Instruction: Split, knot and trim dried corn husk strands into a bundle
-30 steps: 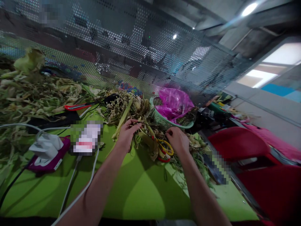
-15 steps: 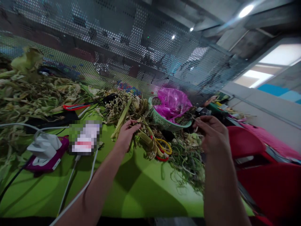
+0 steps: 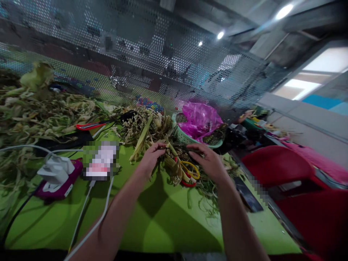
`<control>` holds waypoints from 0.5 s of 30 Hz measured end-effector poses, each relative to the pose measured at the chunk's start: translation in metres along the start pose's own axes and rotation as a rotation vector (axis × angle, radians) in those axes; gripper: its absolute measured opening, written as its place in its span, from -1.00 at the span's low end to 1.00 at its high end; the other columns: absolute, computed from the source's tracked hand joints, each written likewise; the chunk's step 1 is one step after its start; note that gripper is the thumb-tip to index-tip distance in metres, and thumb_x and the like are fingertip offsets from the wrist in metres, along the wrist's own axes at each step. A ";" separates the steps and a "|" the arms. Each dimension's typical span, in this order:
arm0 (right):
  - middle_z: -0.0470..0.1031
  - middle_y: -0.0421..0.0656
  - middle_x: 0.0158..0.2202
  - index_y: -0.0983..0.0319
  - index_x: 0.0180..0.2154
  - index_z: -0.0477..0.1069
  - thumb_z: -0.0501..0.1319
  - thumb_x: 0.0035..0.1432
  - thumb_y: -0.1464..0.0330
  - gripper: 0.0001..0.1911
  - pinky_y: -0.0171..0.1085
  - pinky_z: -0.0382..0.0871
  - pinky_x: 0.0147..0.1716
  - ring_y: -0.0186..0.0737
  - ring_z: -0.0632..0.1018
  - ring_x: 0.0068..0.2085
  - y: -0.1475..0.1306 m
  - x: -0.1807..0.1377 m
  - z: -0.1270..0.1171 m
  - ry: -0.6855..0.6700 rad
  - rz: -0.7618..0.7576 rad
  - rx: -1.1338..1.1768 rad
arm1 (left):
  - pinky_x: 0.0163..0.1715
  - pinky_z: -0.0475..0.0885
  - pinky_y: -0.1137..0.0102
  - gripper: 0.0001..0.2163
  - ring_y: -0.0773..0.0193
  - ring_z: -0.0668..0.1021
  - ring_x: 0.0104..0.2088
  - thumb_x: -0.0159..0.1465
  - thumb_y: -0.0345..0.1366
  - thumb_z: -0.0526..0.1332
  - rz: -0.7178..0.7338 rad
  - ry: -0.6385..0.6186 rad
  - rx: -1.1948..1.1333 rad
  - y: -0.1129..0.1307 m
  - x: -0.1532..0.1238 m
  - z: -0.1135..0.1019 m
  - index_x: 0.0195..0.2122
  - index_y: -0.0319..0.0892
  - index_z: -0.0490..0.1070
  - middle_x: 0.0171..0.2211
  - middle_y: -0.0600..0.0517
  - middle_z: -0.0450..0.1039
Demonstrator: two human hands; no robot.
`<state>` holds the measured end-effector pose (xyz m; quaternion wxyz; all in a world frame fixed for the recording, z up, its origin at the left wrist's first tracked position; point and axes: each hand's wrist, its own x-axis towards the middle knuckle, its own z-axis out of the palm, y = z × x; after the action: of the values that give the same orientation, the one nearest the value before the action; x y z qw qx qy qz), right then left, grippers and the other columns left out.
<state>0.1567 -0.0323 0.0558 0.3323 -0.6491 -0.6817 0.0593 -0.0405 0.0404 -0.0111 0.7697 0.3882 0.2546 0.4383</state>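
My left hand (image 3: 152, 157) is pinched closed over the pile of dried plant material, on what looks like a thin dark strand (image 3: 176, 145). Close by on the right, my right hand (image 3: 206, 159) also has its fingertips together, at the strand's other side; the strand's kind is too small to tell. Below and between the hands lie dried husks (image 3: 174, 170) and a pair of scissors (image 3: 190, 170) with yellow and red handle loops. Just behind the hands sits a pale green plastic basket (image 3: 185, 138) holding a crumpled magenta plastic bag (image 3: 199, 119).
On the green table (image 3: 163, 228), a purple power strip (image 3: 67, 185) with white plugs, a blurred phone (image 3: 100, 161) and a red cutter (image 3: 91, 126) lie left. Dried husks (image 3: 54, 112) heap behind them. A dark phone (image 3: 248, 195) and red chairs (image 3: 277, 163) are right.
My right hand has moved left and inward from the basket's right side, close to my left hand. The dark phone on the right has come into view. My left hand has barely shifted.
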 end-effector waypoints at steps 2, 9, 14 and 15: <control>0.51 -0.14 -0.15 0.12 -0.15 0.47 0.15 0.16 0.24 -0.76 -0.14 0.29 -0.05 -0.12 0.47 -0.08 -0.014 0.004 0.020 -0.018 -0.001 0.096 | -0.35 0.39 0.48 -0.81 0.35 0.49 -0.37 0.06 -0.35 0.25 0.008 -0.017 0.033 0.000 0.000 0.002 -0.26 -0.14 0.45 -0.34 0.04 0.47; 0.51 -0.15 -0.33 0.20 -0.31 0.48 0.21 0.09 0.16 -0.75 -0.24 0.32 -0.24 -0.18 0.47 -0.26 -0.017 0.007 0.061 0.010 0.137 0.307 | -0.35 0.34 0.50 -0.80 0.38 0.44 -0.38 0.05 -0.36 0.28 0.120 -0.050 0.158 -0.007 0.007 0.001 -0.26 -0.17 0.45 -0.41 0.06 0.43; 0.47 -0.20 -0.43 0.22 -0.36 0.46 0.25 0.02 0.15 -0.74 -0.28 0.31 -0.35 -0.24 0.43 -0.37 -0.004 0.002 0.069 -0.013 0.216 0.471 | -0.30 0.32 0.49 -0.82 0.38 0.43 -0.35 -0.01 -0.42 0.32 0.191 -0.058 0.222 -0.010 0.009 0.001 -0.34 -0.20 0.45 -0.39 0.05 0.42; 0.46 -0.20 -0.44 0.22 -0.37 0.46 0.25 0.02 0.16 -0.75 -0.28 0.31 -0.35 -0.24 0.43 -0.38 -0.004 0.001 0.070 -0.011 0.224 0.508 | -0.31 0.32 0.49 -0.81 0.38 0.43 -0.36 -0.02 -0.42 0.33 0.167 -0.059 0.201 -0.010 0.008 0.002 -0.34 -0.21 0.45 -0.39 0.05 0.42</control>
<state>0.1166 -0.0073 0.0042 0.4720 -0.6160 -0.5709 0.2682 -0.0301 0.0434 -0.0186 0.6950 0.4956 0.2414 0.4615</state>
